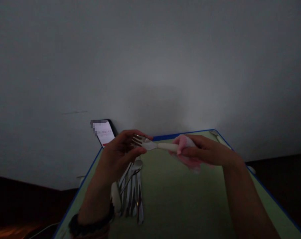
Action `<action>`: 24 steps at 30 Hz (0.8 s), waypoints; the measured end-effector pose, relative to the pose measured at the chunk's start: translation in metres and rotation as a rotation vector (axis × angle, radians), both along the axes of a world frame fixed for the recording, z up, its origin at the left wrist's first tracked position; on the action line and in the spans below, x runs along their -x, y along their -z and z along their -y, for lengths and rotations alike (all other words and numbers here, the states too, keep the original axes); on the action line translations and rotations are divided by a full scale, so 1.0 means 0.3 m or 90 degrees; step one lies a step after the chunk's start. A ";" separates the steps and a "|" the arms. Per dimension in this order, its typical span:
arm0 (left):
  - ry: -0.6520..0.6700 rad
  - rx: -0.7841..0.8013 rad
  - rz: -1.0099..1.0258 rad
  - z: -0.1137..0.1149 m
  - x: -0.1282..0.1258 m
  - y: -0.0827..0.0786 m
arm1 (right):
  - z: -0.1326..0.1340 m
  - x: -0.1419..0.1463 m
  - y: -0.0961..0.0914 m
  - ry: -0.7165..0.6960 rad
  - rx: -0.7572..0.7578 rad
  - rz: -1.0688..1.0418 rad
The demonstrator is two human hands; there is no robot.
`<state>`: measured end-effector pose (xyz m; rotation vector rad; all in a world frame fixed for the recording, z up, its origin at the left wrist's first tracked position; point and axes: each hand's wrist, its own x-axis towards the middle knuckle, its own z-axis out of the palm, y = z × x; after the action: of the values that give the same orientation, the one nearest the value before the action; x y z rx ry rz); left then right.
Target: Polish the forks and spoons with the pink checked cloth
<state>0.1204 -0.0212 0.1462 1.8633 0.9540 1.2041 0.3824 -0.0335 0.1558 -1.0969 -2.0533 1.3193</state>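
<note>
My left hand (120,151) pinches the tine end of a fork (150,144) with a pale handle and holds it level above the table. My right hand (206,152) is closed around a pink cloth (187,153) that wraps the fork's handle end. Both hands hover over a green table (175,199) with a blue rim. Below my left wrist lies a row of several metal cutlery pieces (132,191), handles toward me.
A phone (104,132) with a lit screen leans against the wall at the table's far left corner. Another spoon-like utensil (218,137) lies near the far right corner. A plain grey wall stands behind. A dark band circles my left wrist.
</note>
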 end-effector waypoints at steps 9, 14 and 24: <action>-0.006 -0.052 -0.182 0.006 -0.025 -0.009 | 0.018 0.041 -0.023 -0.015 -0.085 0.118; 0.027 -0.111 -0.226 0.034 -0.068 -0.024 | 0.037 0.068 -0.041 0.000 -0.137 0.142; 0.001 -0.144 -0.183 0.030 -0.052 -0.029 | 0.011 0.050 -0.043 -0.038 -0.107 0.095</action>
<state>0.1360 -0.0301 0.1548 2.2622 1.0003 1.0992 0.3675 -0.0368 0.1689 -1.0950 -2.2759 1.0974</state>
